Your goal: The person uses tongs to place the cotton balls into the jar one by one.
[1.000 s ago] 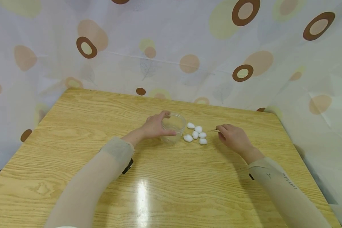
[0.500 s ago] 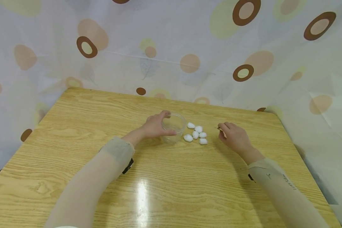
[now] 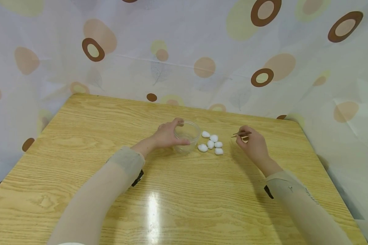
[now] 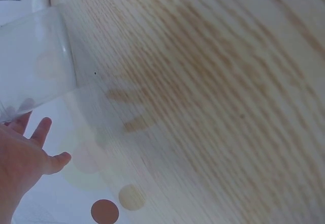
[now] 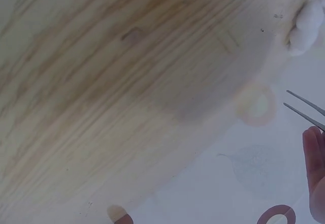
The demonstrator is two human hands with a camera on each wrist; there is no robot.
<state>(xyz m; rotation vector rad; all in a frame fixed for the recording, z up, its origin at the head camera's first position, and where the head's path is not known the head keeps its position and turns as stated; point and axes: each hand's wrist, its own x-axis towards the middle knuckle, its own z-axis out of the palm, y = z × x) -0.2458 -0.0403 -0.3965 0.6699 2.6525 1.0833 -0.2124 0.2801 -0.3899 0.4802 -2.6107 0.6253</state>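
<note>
A clear plastic tub (image 3: 192,136) stands upright on the table, and my left hand (image 3: 166,136) holds it from the left, thumb and fingers spread round its side. Several white cotton balls (image 3: 210,144) lie close together just right of the tub. Further right, my right hand (image 3: 255,145) pinches a pair of tweezers (image 3: 240,134) above the tabletop. The tweezers point left, toward the cotton balls but apart from them. In the right wrist view, the two tips of the tweezers (image 5: 303,113) stand apart with nothing between them.
The wood-grain table (image 3: 184,190) reaches back to a patterned sheet (image 3: 178,68) hanging behind it. The same sheet hangs along the left and right sides.
My right hand has turned and lifted slightly, drawing the tweezers a little away from the cotton balls; more of the tweezers shows. The left hand and tub stay in place.
</note>
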